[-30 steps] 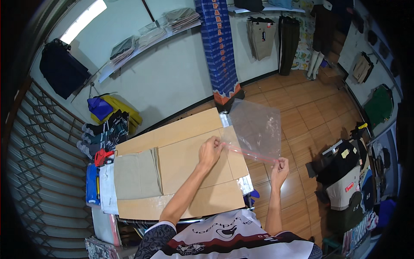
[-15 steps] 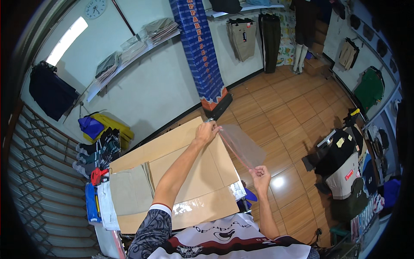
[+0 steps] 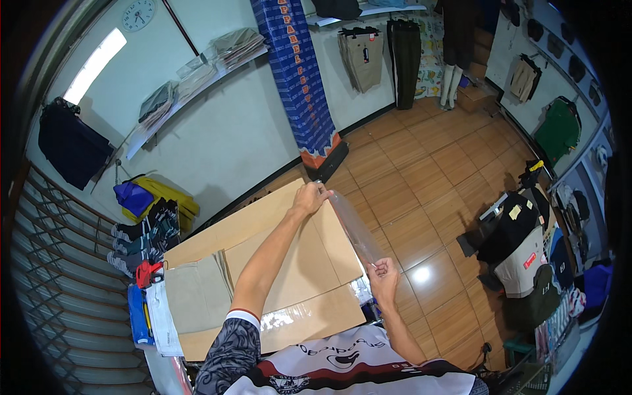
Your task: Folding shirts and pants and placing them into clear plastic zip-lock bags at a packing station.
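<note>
A clear plastic bag [image 3: 356, 227] stretches between my two hands, off the right edge of a flat cardboard sheet [image 3: 329, 253]. My left hand [image 3: 312, 197] grips its far end with closed fingers, at the cardboard's far right corner. Closer to me, my right hand [image 3: 384, 276] pinches the bag's near end beside the cardboard's right edge. Folded beige trousers [image 3: 195, 289] lie flat on the left part of the cardboard, left of my left forearm.
A red tool [image 3: 148, 272] and white paper [image 3: 164, 316] lie by the cardboard's left edge. A display of caps and clothes [image 3: 520, 243] stands right, over the tiled floor [image 3: 428, 217]. A blue-wrapped pillar [image 3: 296, 85] rises beyond the far corner.
My right hand has moved left toward the cardboard, and the bag has gone from spread wide to a narrower strip. My left hand keeps its hold at the corner.
</note>
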Demonstrator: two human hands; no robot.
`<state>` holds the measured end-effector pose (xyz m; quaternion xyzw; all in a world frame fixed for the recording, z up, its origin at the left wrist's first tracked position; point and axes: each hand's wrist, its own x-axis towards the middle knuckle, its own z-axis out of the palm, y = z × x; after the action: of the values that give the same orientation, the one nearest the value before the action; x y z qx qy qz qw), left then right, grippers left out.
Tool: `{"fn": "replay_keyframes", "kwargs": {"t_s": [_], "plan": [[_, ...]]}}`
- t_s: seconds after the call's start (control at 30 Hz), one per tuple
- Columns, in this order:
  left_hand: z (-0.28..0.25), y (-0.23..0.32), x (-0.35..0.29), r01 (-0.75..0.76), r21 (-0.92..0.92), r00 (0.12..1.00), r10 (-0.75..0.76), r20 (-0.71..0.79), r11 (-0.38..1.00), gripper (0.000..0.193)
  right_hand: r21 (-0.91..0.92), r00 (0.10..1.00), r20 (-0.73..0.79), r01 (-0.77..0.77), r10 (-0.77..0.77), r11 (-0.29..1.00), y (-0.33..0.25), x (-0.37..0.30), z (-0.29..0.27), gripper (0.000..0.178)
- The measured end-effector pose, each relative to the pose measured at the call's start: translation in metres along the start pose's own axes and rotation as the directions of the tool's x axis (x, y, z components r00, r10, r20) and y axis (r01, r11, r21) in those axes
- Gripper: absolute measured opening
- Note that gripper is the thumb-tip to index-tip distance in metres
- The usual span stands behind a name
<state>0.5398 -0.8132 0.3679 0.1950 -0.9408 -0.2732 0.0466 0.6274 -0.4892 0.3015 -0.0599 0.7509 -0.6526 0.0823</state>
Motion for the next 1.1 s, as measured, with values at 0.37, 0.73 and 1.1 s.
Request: {"fn": "replay_keyframes", "kwargs": {"t_s": [0.37,0.73,1.1], "plan": [[-0.006,-0.011,-0.011,0.022,-0.159,1.0,-0.025,-0.017,0.987,0.032,-0.062,0.991,-0.116,0.062,-0.069,0.996,-0.027,-0.017,0.005,0.018],[-0.009,-0.039,-0.052,-0.222,-0.448,0.962,0.122,-0.243,0.866,0.016,-0.291,0.962,-0.144,0.184,-0.233,0.939,-0.046,-0.08,0.044,0.01],[-0.06,-0.142,-0.127,-0.262,-0.224,0.954,0.216,-0.208,0.939,0.015,-0.374,0.984,0.011,0.168,-0.177,0.912,-0.045,-0.169,0.134,0.013]]}}
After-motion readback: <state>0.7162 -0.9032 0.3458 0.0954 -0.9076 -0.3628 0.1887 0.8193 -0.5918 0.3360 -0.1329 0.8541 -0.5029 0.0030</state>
